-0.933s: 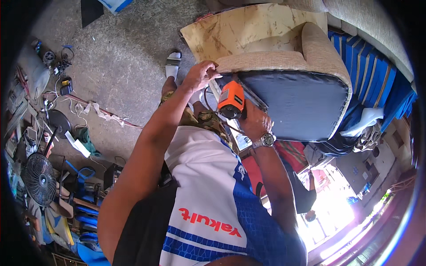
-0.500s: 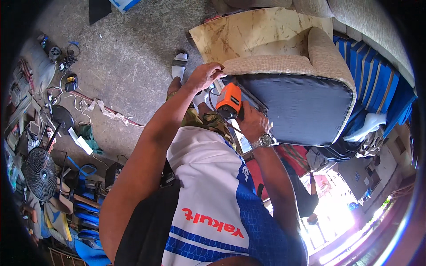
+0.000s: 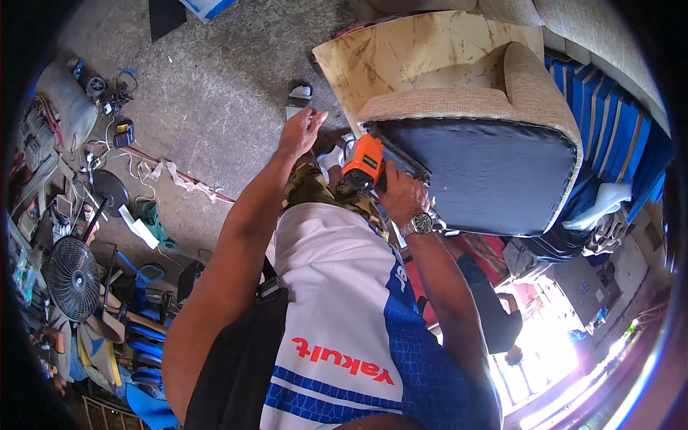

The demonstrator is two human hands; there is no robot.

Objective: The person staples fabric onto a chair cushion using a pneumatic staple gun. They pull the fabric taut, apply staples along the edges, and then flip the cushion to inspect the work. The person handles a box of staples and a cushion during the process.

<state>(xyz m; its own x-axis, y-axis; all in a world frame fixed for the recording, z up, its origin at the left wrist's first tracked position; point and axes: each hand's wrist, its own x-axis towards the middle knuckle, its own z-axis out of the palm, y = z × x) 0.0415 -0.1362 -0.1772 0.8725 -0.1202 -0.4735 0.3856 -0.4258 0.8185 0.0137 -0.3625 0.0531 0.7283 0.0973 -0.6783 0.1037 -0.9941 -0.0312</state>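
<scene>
A white and blue box (image 3: 204, 7) lay at the top edge of the concrete floor (image 3: 215, 86), beside a dark flat panel (image 3: 166, 14). The right hand (image 3: 401, 201) was closed around the grip of an orange power tool (image 3: 364, 163), which sat just under the near corner of an upturned armchair (image 3: 473, 129), against its dark underside. The left hand (image 3: 301, 131) was raised with fingers loosely spread, holding nothing, near the chair's pale wooden panel (image 3: 416, 57) but apart from it.
</scene>
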